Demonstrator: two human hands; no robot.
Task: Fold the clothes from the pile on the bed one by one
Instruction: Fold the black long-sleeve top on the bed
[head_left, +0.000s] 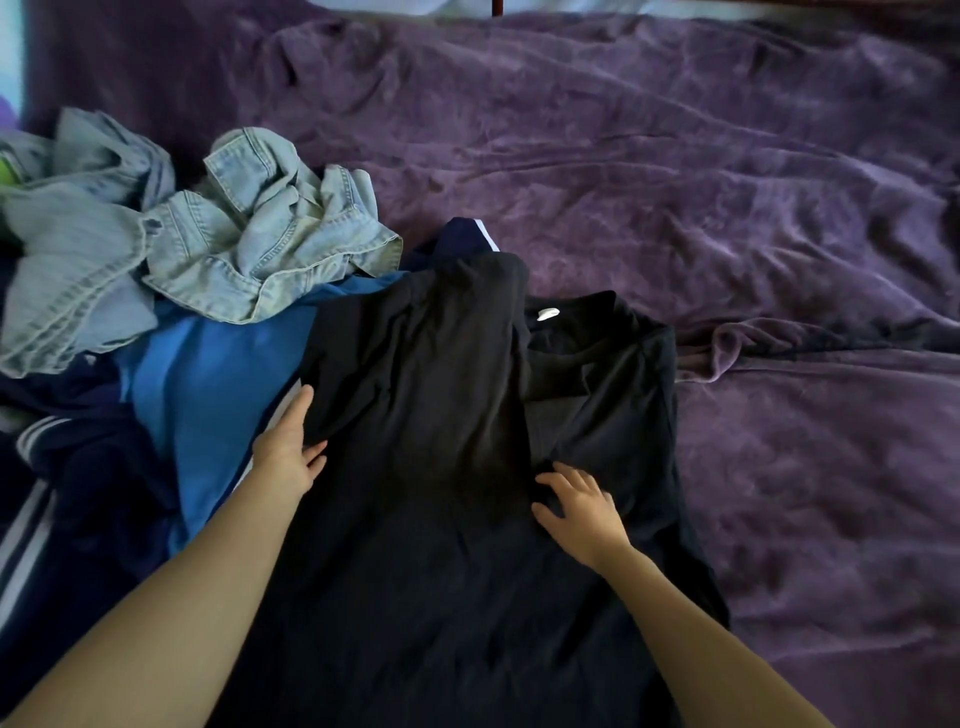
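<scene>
At 6 o'clock the black shirt (426, 545) lies spread on the bed, its collar with a white label (547, 314) pointing to 12 o'clock and its left side folded over the middle. The left hand (285, 457) lies at the shirt's 9 o'clock edge with fingers along the cloth; whether it pinches the edge I cannot tell, as the fabric is too dark there. The right hand (579, 512) rests released on the shirt, fingers spread and holding nothing. Farther at 9 to 10 o'clock sits the pile (156, 395), which contains a blue garment (208, 384), a navy striped garment (78, 467) and crumpled denim (270, 234) on top. The wrinkled purple blanket (727, 182) fills 12 to 3 o'clock.
</scene>
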